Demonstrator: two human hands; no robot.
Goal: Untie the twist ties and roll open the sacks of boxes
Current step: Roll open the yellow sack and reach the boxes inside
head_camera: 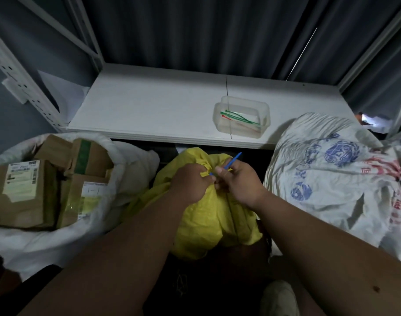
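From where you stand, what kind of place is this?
Probably a parcel storeroom or sorting area. An open white sack holds labelled cardboard boxes, metal shelving stands behind, and a tub of ties sits on the white shelf.

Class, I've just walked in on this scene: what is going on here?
A person is undoing the blue tie at the gathered neck of a yellow sack. The left hand grips the neck; the right hand pinches the tie. A white sack on the left is already open, showing boxes.
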